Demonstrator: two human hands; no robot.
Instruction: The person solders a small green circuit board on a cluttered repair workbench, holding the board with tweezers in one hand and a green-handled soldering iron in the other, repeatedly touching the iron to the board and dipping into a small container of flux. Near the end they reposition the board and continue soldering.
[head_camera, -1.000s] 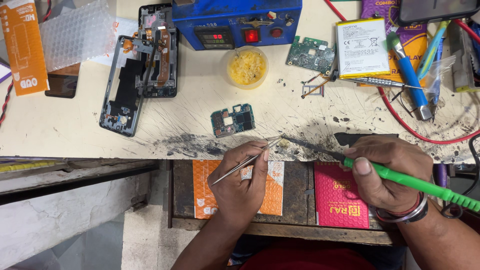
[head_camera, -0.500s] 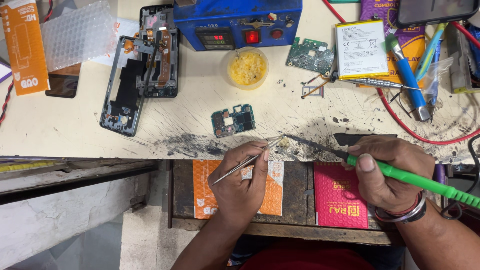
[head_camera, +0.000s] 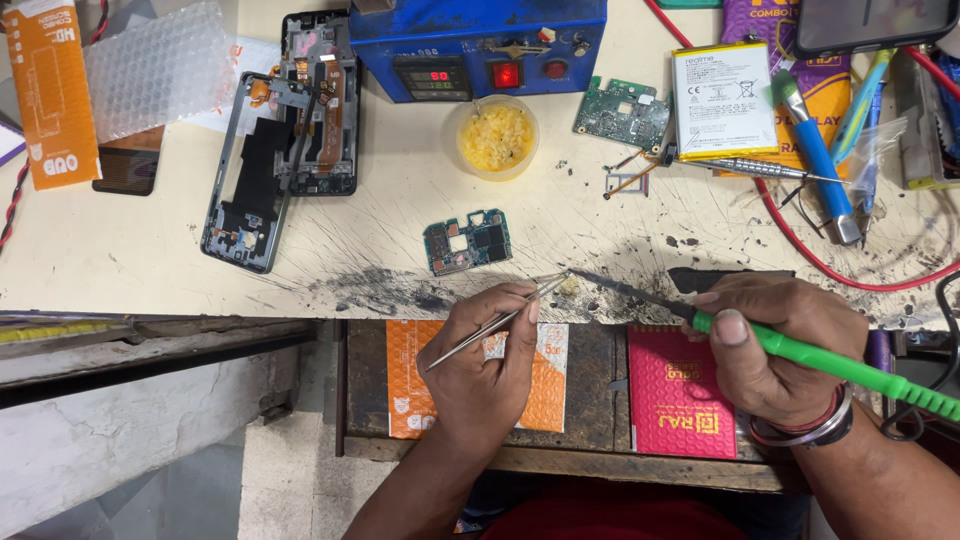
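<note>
Scorched bench edge (head_camera: 300, 290): left hand (head_camera: 480, 360) gripping tweezers (head_camera: 500, 320), right hand (head_camera: 775, 345) gripping soldering iron (head_camera: 800, 350).

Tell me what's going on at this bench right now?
A person is soldering at the front edge of the worktable. The left hand holds tweezers with their tips at a small yellowish lump. The right hand holds a green soldering iron, its tip at the same spot. A small circuit board lies just behind, untouched.

I see the circuit board (head_camera: 467, 241) lying on the bench (head_camera: 150, 260), just far of my hands. The open phone (head_camera: 285, 130) lies to its left, the battery (head_camera: 724, 98) far right.
</note>
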